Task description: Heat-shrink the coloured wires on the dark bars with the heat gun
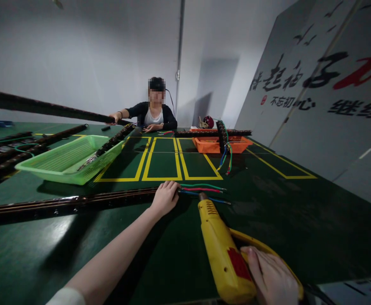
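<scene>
I have the long dark strip (77, 204) lying across the green table (299, 220), and my left hand (164, 197) presses down on its end, fingers curled over it where the red, green and blue wires (204, 189) fan out. Just beside that end, the nose of the yellow power screwdriver (221, 250) points at the wires; my right hand (272, 275) is wrapped round its grip. I judge this as the fastening step: next the tip must seat squarely on the strip's end. Beyond the strip sit a green basket (67, 160) and, farther off, an orange basket (220, 145) and a co-worker (152, 114).
</scene>
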### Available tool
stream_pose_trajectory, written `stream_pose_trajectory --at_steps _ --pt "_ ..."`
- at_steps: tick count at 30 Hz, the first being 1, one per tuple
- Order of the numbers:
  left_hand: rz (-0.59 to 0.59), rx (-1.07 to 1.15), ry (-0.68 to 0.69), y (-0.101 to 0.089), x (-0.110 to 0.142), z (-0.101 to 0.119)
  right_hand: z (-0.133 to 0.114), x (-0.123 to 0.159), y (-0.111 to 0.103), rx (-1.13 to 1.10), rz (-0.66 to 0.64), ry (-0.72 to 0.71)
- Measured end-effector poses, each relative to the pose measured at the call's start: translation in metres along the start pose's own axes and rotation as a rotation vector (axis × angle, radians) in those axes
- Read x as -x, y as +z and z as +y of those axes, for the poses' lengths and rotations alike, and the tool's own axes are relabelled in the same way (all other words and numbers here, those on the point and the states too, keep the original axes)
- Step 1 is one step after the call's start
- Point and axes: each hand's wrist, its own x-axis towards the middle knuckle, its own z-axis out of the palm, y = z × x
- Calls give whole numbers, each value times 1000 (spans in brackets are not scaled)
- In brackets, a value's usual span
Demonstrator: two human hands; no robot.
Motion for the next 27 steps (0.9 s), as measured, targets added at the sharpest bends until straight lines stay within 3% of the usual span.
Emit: stream_pose_trajectory --at_steps 7,13,20,27 --pt "-12 26 -7 -2 2 1 54 12 -20 77 -74 -168" --pt "-5 45 0 -1 2 0 68 32 -22 181 -72 -227" --pt "-2 43 1 -1 1 0 61 32 -15 202 -21 -339" --pt "2 63 -16 -2 1 1 19 9 -13 116 -1 -298"
